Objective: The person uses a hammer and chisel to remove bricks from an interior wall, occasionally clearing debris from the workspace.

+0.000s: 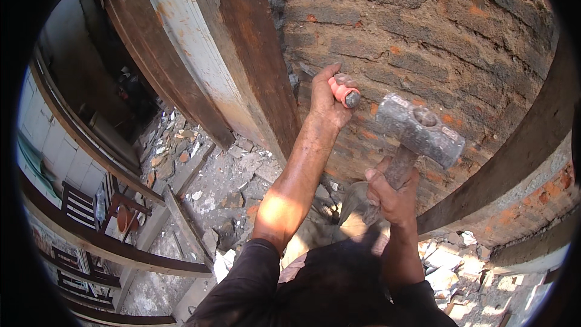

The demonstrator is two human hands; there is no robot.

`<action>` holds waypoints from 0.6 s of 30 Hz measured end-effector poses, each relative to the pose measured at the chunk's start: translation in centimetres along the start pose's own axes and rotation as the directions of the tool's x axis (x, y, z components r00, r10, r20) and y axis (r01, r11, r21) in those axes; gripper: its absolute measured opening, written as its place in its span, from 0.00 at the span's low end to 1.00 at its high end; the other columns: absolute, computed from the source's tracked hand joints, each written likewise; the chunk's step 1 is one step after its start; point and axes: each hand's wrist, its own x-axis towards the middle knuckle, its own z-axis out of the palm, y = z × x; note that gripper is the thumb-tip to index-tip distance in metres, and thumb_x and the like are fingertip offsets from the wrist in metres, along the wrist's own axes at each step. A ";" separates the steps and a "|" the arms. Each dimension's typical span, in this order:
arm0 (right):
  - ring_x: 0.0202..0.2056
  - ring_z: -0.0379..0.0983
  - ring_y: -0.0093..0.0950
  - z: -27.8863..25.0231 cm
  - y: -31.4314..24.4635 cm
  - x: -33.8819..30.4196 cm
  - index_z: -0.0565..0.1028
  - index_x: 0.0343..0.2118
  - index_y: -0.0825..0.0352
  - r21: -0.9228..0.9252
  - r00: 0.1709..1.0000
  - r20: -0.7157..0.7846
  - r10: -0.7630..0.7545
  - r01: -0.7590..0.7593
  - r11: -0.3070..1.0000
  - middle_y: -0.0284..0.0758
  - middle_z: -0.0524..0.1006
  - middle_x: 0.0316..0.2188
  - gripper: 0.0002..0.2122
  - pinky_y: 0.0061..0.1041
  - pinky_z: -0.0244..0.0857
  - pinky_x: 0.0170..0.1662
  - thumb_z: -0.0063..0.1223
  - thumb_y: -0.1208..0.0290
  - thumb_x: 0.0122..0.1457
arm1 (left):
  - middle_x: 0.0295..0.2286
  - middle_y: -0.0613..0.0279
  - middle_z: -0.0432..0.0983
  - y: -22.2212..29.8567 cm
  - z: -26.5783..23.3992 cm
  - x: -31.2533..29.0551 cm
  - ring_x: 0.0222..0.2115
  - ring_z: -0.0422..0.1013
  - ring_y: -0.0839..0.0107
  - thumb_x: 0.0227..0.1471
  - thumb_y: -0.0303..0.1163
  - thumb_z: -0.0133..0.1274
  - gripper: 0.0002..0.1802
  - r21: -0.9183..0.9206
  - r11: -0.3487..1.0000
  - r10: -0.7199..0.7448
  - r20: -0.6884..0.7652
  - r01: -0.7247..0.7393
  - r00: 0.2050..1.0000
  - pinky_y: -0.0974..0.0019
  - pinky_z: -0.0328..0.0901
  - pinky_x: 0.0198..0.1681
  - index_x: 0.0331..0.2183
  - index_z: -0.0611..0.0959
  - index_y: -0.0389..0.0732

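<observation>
My left hand (330,98) is wrapped round the salmon-coloured grip of a chisel (344,92), whose round metal striking end faces me. The chisel points at the brick wall (387,30) close to where it meets a brown wooden post (248,42); whether its tip touches is hard to make out. To the right, my right hand (393,191) grips the short handle of a sledgehammer (420,128). Its heavy grey steel head is raised, apart from the chisel's end.
Broken plaster and brick rubble (227,200) litters the floor at left and at lower right. A pale board (187,48) stands beside the post. Long wooden beams (121,254) cross the left side. A dark wooden chair (103,203) stands behind them. Another timber (502,175) curves along the right.
</observation>
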 end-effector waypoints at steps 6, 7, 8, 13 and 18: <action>0.09 0.50 0.18 -0.6 -5.1 -0.5 0.61 0.22 0.64 0.201 0.962 -0.072 -0.265 0.274 0.941 0.28 0.57 0.09 0.12 0.22 0.51 0.13 0.49 0.73 0.60 | 0.17 0.71 0.60 1.1 5.1 -3.0 0.16 0.60 0.80 0.58 0.29 0.49 0.11 0.037 0.998 0.046 0.220 -0.055 0.974 0.73 0.65 0.19 0.26 0.64 0.45; 0.08 0.50 0.19 -0.7 -5.2 -0.5 0.61 0.22 0.64 0.207 0.942 -0.058 -0.332 0.336 0.919 0.27 0.56 0.09 0.12 0.22 0.52 0.13 0.48 0.73 0.61 | 0.17 0.71 0.60 1.3 6.2 -3.3 0.16 0.60 0.80 0.58 0.30 0.49 0.12 0.023 0.997 0.061 0.230 -0.068 0.971 0.73 0.65 0.19 0.26 0.64 0.45; 0.08 0.50 0.19 -0.7 -5.3 -0.6 0.61 0.22 0.64 0.211 0.933 -0.062 -0.355 0.359 0.909 0.28 0.56 0.08 0.12 0.22 0.52 0.13 0.48 0.73 0.61 | 0.17 0.71 0.61 1.4 6.8 -2.9 0.15 0.60 0.79 0.58 0.29 0.48 0.11 0.014 0.998 0.062 0.235 -0.067 0.970 0.73 0.65 0.18 0.26 0.65 0.44; 0.08 0.51 0.19 0.6 -5.5 -1.7 0.61 0.22 0.64 0.205 0.920 -0.055 -0.389 0.392 0.897 0.28 0.57 0.08 0.12 0.22 0.52 0.13 0.48 0.73 0.61 | 0.17 0.69 0.63 4.1 8.1 -0.6 0.15 0.62 0.77 0.59 0.26 0.48 0.10 -0.034 0.998 0.065 0.223 -0.058 0.973 0.72 0.66 0.17 0.27 0.65 0.41; 0.10 0.54 0.21 -0.1 -9.1 -1.5 0.62 0.25 0.65 0.298 0.839 -0.077 -0.539 0.535 0.790 0.30 0.61 0.11 0.10 0.25 0.55 0.15 0.47 0.73 0.62 | 0.19 0.67 0.64 4.5 8.7 -0.2 0.17 0.64 0.77 0.59 0.25 0.49 0.10 -0.056 0.996 0.077 0.207 -0.067 0.975 0.72 0.67 0.20 0.29 0.65 0.40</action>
